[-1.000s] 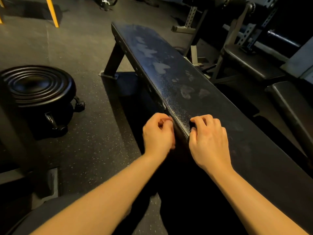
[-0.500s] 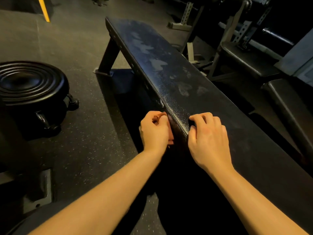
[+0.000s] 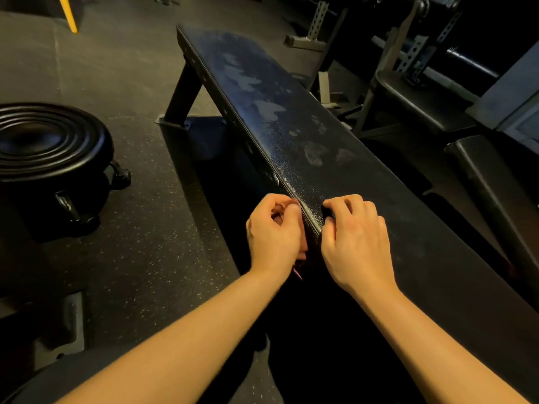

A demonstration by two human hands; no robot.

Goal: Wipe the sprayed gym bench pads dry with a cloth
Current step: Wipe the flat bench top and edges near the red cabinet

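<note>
A long black bench pad (image 3: pixel 291 118) runs from the near right to the far left, with pale wet patches on its far half and fine droplets along its left edge. A black cloth (image 3: pixel 326 301) seems to drape over the near end of the pad, hard to tell from the pad in the dark. My right hand (image 3: pixel 355 237) lies on the pad's left edge, its fingers curled round a dark fold of the cloth. My left hand (image 3: pixel 274 228) is beside the pad's side with curled fingers pinching the cloth's edge. A reddish bit shows under its palm.
A round black ribbed stool on castors (image 3: pixel 55 158) stands on the speckled rubber floor at the left. The bench's steel leg (image 3: pixel 180 97) stands at its far end. Other padded benches (image 3: pixel 495 182) and rack uprights (image 3: pixel 408 53) crowd the right. A yellow post (image 3: pixel 67 13) is far left.
Both hands stay at the pad's left edge, almost still. The left hand has turned slightly, and a reddish bit now shows beneath it.
</note>
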